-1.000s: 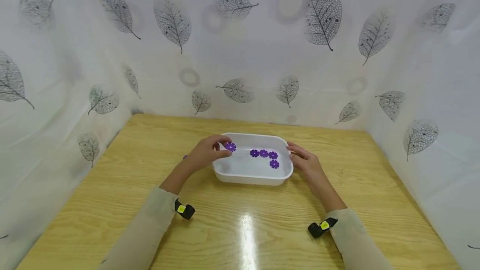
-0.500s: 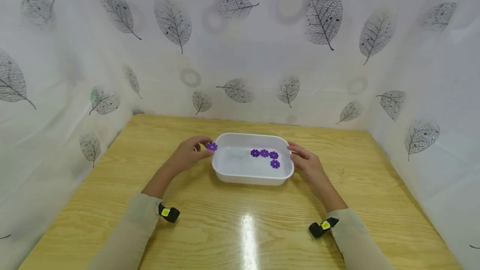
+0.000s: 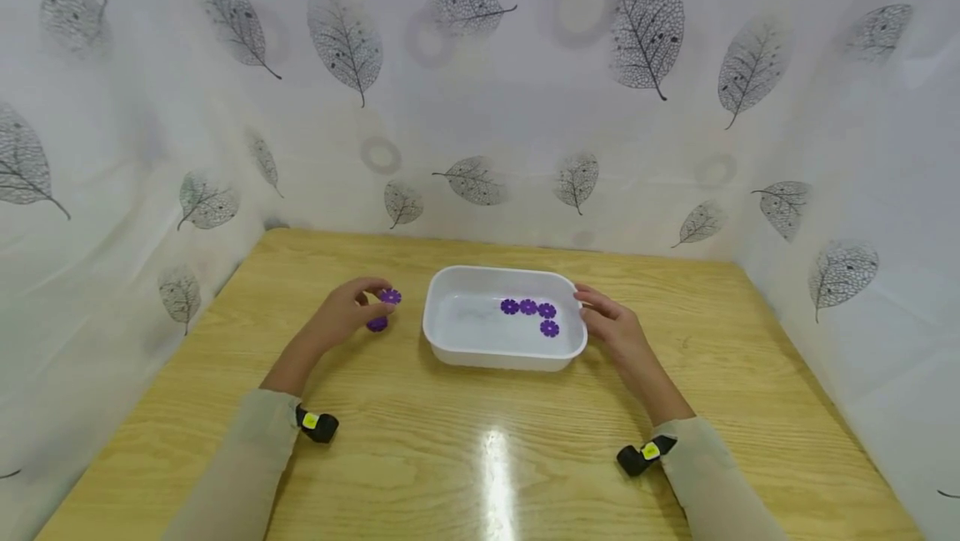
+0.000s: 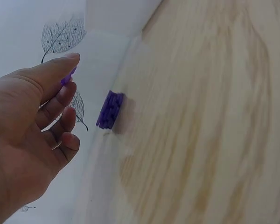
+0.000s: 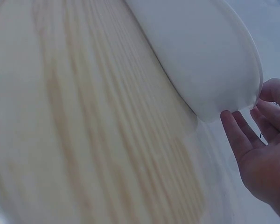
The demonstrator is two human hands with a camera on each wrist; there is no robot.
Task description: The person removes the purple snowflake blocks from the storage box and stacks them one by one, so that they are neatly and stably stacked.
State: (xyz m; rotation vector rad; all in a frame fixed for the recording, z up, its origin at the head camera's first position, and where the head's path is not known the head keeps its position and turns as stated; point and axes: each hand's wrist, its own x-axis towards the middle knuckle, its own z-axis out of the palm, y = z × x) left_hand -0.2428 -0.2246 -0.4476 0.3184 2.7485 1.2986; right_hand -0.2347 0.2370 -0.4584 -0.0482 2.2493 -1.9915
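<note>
My left hand (image 3: 347, 313) pinches a purple flower-shaped disc (image 3: 391, 297) between thumb and fingers, left of the white tray (image 3: 480, 354). In the left wrist view only a sliver of that disc shows at the fingertips. Just below the hand, a short stack of purple discs (image 4: 111, 109) stands on the table. Several more purple discs (image 3: 528, 307) lie inside the tray, toward its right side. At the tray's right end, the fingertips of my right hand (image 3: 611, 324) rest against the rim and outer wall, the fingers fairly straight.
The wooden table (image 3: 420, 449) carries the tray near its far side. A white curtain (image 3: 495, 124) printed with grey leaves hangs behind the table and along both sides. Both sleeved wrists wear small black cameras.
My left hand has moved left, out from over the tray to the stack beside it, with the purple disc still pinched. The right hand and tray stay in place.
</note>
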